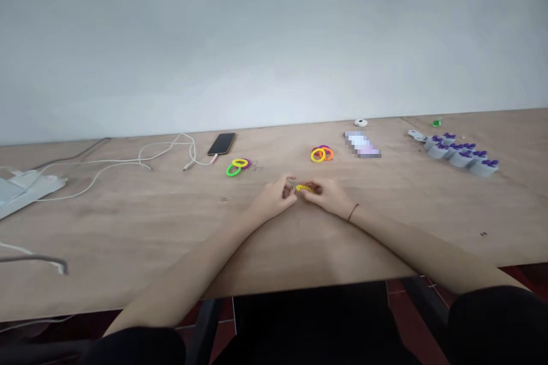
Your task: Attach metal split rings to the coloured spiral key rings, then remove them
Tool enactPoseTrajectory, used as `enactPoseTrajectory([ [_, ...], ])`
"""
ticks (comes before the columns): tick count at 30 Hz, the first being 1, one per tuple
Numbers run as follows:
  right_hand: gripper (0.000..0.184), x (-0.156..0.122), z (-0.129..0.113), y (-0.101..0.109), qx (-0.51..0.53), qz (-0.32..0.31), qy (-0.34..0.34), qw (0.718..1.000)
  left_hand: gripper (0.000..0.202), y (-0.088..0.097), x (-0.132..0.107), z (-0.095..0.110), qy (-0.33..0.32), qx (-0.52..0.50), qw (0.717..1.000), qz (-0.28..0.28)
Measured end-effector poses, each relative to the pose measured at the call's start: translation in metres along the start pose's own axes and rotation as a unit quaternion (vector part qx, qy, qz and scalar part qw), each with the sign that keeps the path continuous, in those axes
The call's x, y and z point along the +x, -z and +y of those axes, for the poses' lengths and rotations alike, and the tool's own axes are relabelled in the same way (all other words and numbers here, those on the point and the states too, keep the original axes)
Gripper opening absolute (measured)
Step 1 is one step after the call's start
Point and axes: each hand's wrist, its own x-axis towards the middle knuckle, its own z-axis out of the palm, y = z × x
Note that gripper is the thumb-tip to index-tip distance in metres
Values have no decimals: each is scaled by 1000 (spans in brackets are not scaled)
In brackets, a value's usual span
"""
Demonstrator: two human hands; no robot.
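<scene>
My right hand [329,194] is closed around a yellow spiral coil wristband [303,187], which pokes out past its fingertips toward the left. Facing it, my left hand [277,197] pinches a small metal ring [293,189], mostly hidden by the fingers. The two hands are close together but apart above the wooden table. Left of them lie a green coil wristband [233,170] and a yellow one [240,163], overlapping a purple one, with several small metal rings [256,167] alongside. Beyond my right hand sit yellow [318,155], orange [329,154] and purple wristbands in a pile.
A dark phone [222,144] on a white cable [115,161] lies back left. Another phone [363,145], blurred over, and a white earbud case [361,122] lie back right. Several white cups with purple tops [461,158] stand at right. The table's front edge [299,290] runs below my forearms.
</scene>
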Motion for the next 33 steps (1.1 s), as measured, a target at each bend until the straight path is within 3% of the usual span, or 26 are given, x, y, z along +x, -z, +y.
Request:
enactPoseTrajectory([
  [7,24,-1,-4,0,46,18,-8,999,43,-1,-1,2,-9,6,1000,-6],
  [18,24,-2,-5,1,27,6,4,1000,42,-1,-1,3,-23,16,999,-18],
  [26,26,-4,-4,5,-28,12,62,998,43,0,-1,5,-26,3,999,-34],
  [33,29,-4,-5,5,-8,23,43,999,42,0,-1,6,-27,3,999,-30],
])
